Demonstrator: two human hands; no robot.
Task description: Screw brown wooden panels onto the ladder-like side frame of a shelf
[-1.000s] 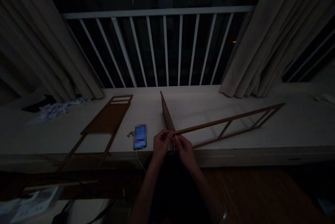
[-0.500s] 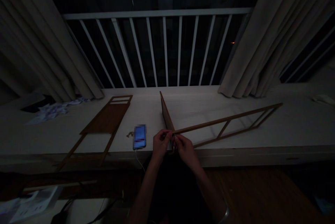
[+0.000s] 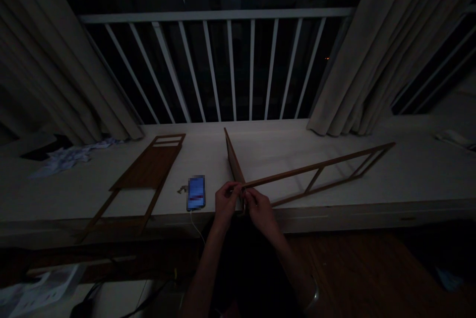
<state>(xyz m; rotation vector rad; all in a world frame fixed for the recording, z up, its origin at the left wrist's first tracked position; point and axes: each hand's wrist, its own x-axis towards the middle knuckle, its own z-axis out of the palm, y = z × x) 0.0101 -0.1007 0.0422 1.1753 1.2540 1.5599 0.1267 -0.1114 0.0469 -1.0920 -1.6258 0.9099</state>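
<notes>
In dim light my left hand (image 3: pixel 225 203) and my right hand (image 3: pixel 258 207) meet at the near corner where an upright wooden panel (image 3: pixel 232 159) joins a long wooden ladder-like frame (image 3: pixel 320 175) lying on the pale window ledge (image 3: pixel 282 152). Both hands are closed in pinches at that corner joint. Something small and slim sits between the fingertips, too dark to name. A bracelet shows on my right wrist.
A second wooden panel with frame legs (image 3: pixel 143 174) lies flat to the left. A lit phone (image 3: pixel 196 192) on a cable sits beside small hardware bits (image 3: pixel 182 189). Crumpled paper (image 3: pixel 70 156) is far left. Curtains flank a white railing (image 3: pixel 223 65). Papers lie on the floor lower left.
My hands stay at the corner joint with only slight finger movement. The view has shifted a little, so everything sits slightly left and higher in the picture.
</notes>
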